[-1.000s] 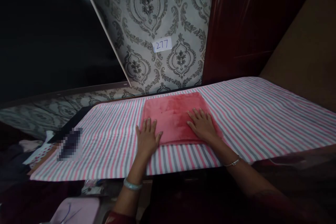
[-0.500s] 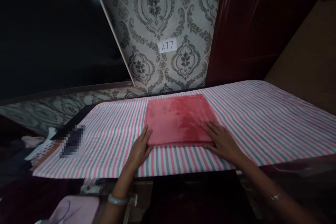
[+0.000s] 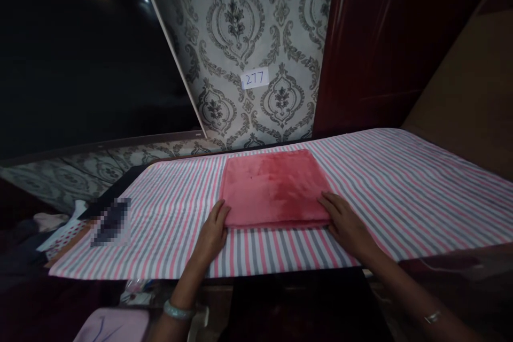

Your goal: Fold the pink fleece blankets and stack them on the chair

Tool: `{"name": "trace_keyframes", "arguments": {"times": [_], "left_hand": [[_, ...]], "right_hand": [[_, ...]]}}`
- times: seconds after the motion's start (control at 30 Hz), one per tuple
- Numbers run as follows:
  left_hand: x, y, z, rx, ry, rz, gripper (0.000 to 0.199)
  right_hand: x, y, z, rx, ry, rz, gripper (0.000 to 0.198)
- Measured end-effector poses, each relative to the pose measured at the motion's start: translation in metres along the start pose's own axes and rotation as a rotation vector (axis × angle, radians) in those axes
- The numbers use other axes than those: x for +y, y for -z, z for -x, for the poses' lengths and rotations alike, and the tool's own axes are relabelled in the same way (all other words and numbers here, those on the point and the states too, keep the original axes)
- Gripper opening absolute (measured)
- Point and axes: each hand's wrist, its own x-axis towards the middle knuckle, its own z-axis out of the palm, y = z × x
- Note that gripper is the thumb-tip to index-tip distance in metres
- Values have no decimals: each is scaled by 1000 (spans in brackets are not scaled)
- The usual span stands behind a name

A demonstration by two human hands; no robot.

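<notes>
A folded pink plush cloth (image 3: 268, 187) lies on a striped sheet (image 3: 168, 214), its layered front edge facing me. Darker red patches show in the pile on its right half. My left hand (image 3: 214, 230) is closed on the cloth's front left corner, with its fingertips on top and the thumb hidden. At the front right corner, my right hand (image 3: 347, 224) holds the edge in the same way, fingers together over the side, thumb out of sight.
Behind the sheet rises a patterned wall with a paper label (image 3: 255, 78) reading 277. A large dark screen (image 3: 92, 64) stands at left, a dark red panel (image 3: 368, 48) at right. A pixelated dark patch (image 3: 111, 223) covers something on the sheet's left. A pink seat (image 3: 114, 325) is below.
My right hand has slid from lying spread on the cloth to its right edge, fingers drawn together. Both thumbs have gone out of sight. The view has tipped slightly upward.
</notes>
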Motion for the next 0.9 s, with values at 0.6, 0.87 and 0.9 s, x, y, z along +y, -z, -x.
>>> {"name": "trace_keyframes", "arguments": {"times": [0.6,0.87,0.9], "left_hand": [[28,170,-160,377,143,662,37],[-11,85,-192,-96,799,993,24],[-13,67,-190,-130,837,973,26]], "right_hand": [[18,158,-171,438,-305,-412,36],[57,54,-189,-19,-890,-888,31],[58,38,-184,-73,-960,-888,30]]}}
